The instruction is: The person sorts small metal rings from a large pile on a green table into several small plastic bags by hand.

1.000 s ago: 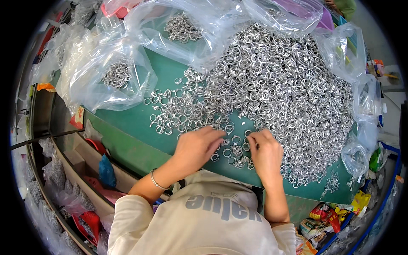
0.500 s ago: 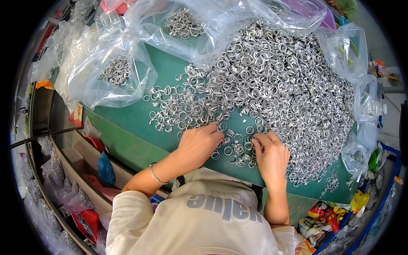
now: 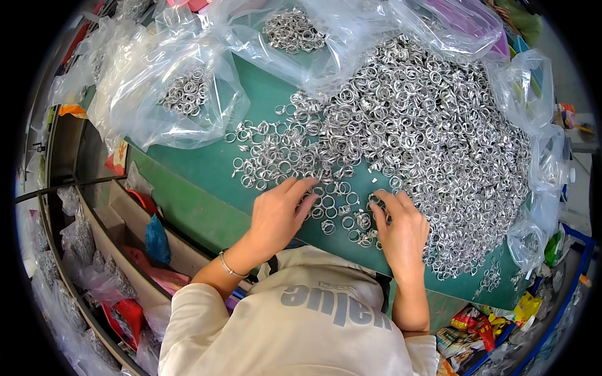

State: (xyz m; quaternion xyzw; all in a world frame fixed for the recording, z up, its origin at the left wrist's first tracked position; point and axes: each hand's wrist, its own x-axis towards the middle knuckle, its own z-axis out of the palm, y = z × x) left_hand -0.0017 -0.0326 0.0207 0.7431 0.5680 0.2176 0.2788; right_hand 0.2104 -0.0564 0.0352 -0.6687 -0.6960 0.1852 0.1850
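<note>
Metal rings cover much of the green table. My left hand [image 3: 280,210] is at the near edge of a loose spread of rings [image 3: 279,153]. Its thumb stands apart from the fingers, and I see nothing held. My right hand [image 3: 402,227] is bent over the table by the big heap of rings [image 3: 433,138], with thumb and forefinger closing around a silver ring [image 3: 374,200]. Between my hands lies a small group of rings [image 3: 351,219], some flat and some tilted. A bracelet [image 3: 229,266] circles my left wrist.
Clear plastic bags [image 3: 169,94] lie at the far left, with a small pile of rings [image 3: 186,92] on one. Another pile [image 3: 295,31] sits at the back. More plastic [image 3: 542,169] edges the right side. Open drawers [image 3: 119,219] stand at left, and coloured packets [image 3: 473,323] at lower right.
My left hand has drawn back toward me and left, and its thumb and fingers have parted. My right hand stays near the same spot. The view has shifted slightly.
</note>
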